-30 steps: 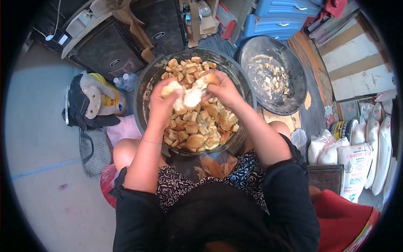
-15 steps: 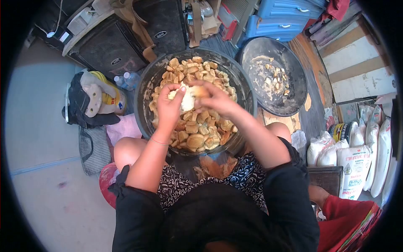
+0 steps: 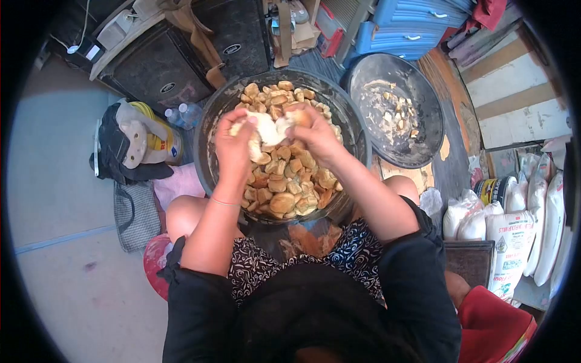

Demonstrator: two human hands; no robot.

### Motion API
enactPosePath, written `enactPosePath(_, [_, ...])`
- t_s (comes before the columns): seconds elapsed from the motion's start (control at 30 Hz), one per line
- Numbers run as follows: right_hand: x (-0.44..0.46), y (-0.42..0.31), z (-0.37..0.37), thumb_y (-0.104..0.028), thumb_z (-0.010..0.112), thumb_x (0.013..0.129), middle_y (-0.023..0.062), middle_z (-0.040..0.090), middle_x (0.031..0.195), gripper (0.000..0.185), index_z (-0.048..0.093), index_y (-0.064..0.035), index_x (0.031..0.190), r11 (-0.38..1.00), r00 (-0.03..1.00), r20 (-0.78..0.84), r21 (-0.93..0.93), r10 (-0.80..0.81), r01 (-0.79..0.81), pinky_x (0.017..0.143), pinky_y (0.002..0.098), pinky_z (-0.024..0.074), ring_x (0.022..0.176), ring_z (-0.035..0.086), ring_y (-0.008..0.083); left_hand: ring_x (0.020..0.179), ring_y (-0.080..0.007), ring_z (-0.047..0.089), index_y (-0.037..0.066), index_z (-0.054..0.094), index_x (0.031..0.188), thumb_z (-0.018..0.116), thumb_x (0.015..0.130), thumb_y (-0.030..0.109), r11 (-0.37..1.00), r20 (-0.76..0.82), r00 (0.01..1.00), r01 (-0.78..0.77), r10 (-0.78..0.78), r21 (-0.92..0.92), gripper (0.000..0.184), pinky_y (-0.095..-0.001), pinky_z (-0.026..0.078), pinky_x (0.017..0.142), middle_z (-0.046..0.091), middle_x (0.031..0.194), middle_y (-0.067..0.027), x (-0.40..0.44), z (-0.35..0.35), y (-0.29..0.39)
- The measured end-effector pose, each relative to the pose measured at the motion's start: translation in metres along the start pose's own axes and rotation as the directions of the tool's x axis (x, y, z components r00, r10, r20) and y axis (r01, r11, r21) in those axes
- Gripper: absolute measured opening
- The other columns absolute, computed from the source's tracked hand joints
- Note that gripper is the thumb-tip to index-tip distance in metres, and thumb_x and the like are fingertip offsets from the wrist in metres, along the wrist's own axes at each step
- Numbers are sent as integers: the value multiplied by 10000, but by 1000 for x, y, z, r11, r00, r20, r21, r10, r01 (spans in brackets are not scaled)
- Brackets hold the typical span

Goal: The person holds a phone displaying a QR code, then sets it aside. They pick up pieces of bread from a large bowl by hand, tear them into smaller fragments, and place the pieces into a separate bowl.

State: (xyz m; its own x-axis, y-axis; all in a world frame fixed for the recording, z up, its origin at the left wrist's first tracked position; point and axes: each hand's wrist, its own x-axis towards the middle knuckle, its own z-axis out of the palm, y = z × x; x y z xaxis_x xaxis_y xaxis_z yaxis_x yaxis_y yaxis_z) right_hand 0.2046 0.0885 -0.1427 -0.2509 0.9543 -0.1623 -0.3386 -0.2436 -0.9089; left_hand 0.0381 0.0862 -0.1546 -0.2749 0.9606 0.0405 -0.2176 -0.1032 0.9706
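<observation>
Where hands (image 3: 233,144) grip, torn bread (image 3: 268,130), partly hidden

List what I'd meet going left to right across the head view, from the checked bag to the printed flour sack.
Checked bag, bottles, left hand, torn bread, right hand, smaller basin, printed flour sack.

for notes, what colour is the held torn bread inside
Creamy white inside the held torn bread; head view.
</observation>
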Motion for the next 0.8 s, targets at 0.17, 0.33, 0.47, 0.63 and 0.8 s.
enactPosePath(0.17, [7, 33, -3, -1, 677, 718, 54, 590, 933, 420, 481, -25, 1089, 991, 993, 119, -136, -1, 17, 752, 238, 488, 866, 586, 128, 808, -94, 530, 8, 569, 944, 621, 774, -22, 991, 159, 981, 120, -110, -59, 181, -210, 439, 720, 569, 903, -39, -12, 5, -7])
enactPosePath(0.33, [15, 22, -22, 17, 664, 724, 61, 593, 953, 397, 484, -23, 1075, 992, 991, 135, -118, -22, 38, 780, 257, 485, 859, 591, 134, 803, -115, 546, 12, 571, 918, 588, 795, -30, 960, 32, 982, 188, -185, -206, 131, -202, 442, 708, 581, 901, -64, 5, -10, 9])
enactPosePath(0.47, [13, 16, -18, 3, 679, 715, 69, 597, 970, 409, 481, -32, 1071, 999, 996, 79, 22, -51, 49, 774, 272, 485, 848, 596, 143, 720, -139, 579, 28, 552, 977, 574, 835, 50, 994, 174, 979, 103, -108, 36, 145, -261, 485, 684, 601, 852, -71, 9, -13, -5])
enactPosePath(0.63, [4, 8, -6, -27, 698, 669, 21, 553, 858, 419, 487, -47, 1031, 915, 978, 166, -362, -122, 176, 695, 231, 450, 786, 537, 89, 853, -95, 562, 18, 574, 1005, 607, 832, 129, 973, 405, 886, 222, -226, 57, 208, -234, 456, 757, 602, 923, -27, -9, 3, -7])
enactPosePath(0.8, [7, -4, -16, -23, 702, 690, 23, 556, 896, 395, 491, -57, 1022, 979, 978, 181, -153, -104, 132, 707, 224, 463, 808, 559, 105, 705, -82, 564, 13, 568, 996, 597, 854, 173, 900, 319, 905, 364, -281, -240, 216, -225, 491, 573, 600, 827, -16, 2, -2, 6])
